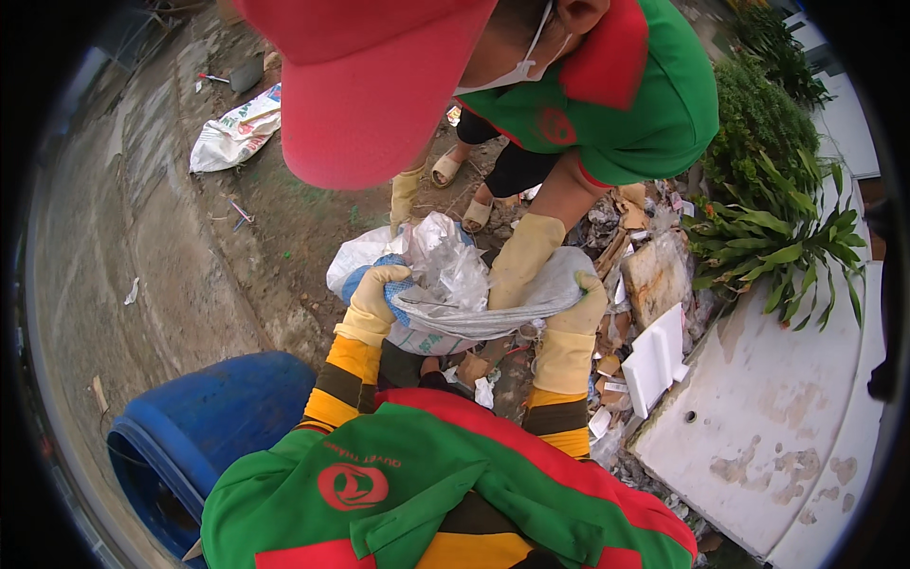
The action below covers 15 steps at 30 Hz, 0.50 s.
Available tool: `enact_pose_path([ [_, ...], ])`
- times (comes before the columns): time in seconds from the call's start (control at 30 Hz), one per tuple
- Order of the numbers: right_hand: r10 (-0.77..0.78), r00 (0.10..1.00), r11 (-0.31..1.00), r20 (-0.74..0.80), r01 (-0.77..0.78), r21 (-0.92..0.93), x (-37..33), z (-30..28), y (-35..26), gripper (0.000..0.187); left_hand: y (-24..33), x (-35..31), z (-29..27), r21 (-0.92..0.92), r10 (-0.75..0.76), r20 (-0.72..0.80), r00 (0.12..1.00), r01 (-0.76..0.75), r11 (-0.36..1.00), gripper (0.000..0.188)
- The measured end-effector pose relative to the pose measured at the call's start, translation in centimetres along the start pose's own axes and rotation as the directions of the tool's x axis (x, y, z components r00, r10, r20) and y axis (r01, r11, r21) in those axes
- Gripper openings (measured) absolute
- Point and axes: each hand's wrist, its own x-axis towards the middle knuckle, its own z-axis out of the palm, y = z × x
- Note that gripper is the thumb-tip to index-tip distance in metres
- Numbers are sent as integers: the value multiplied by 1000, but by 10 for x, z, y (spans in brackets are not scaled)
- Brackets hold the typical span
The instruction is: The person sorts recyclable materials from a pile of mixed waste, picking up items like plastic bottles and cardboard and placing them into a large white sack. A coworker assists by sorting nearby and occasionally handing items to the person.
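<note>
A white woven sack (365, 254) with a blue patch hangs open in front of me, clear plastic film (453, 275) bunched inside its mouth. My left hand (375, 294), in a pale yellow rubber glove, grips the left side of the rim. On the right side, my right hand (580, 305), gloved alike, is closed around the rim. Facing me, a co-worker in a red cap (370, 95) and green shirt leans over the sack. One gloved arm (523, 261) of the co-worker reaches down into it, the fingers hidden; the other glove (406, 197) is at its far left side.
A blue plastic barrel (237, 403) lies on its side at the lower left. Mixed rubbish with cardboard and a white foam piece (654, 360) is heaped on the right, beside a concrete slab (749, 427) and a leafy plant (773, 237). Another white sack (237, 131) lies far left.
</note>
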Motion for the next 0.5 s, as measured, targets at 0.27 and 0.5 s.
enact_pose_path([
  [0.27, 33, 996, 999, 84, -34, 6, 9, -9, -4, 55, -15, 19, -48, 341, 158, 70, 985, -172, 924, 28],
  [0.5, -7, 996, 999, 93, 10, -32, 14, -9, -9, 55, -22, 29, -58, 461, 201, 55, 978, -204, 864, 16],
])
